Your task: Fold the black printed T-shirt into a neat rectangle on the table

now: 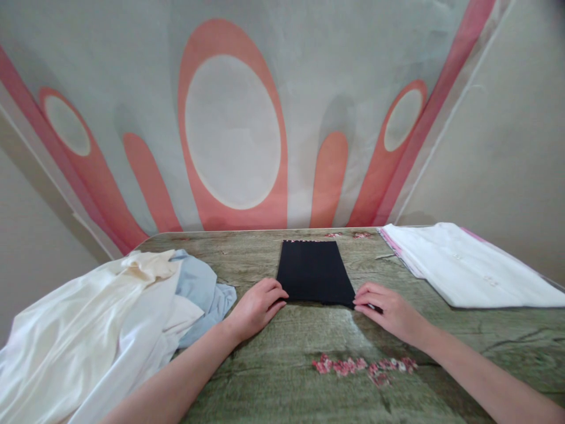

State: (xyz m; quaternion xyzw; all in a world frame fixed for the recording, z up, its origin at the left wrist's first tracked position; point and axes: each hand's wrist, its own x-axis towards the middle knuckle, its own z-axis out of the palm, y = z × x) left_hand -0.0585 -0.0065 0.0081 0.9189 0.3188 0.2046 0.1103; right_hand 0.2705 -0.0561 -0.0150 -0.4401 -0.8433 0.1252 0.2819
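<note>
A black folded cloth (314, 272) lies flat on the wood-patterned table, a neat four-sided shape with its narrower end away from me. At its near left corner, the fingers of my left hand (260, 306) are closed on the edge. My right hand (391, 309) pinches the near right corner between thumb and fingers. What kind of garment the cloth is does not show. Both forearms reach in from the bottom of the view.
On the left lies a loose heap of cream and white clothes (101, 318) with a light blue garment (200, 288). A stack of folded white and pink clothes (468, 265) lies on the right. The table (282, 365) carries printed pink blossoms; a patterned wall hanging (304, 70) rises behind.
</note>
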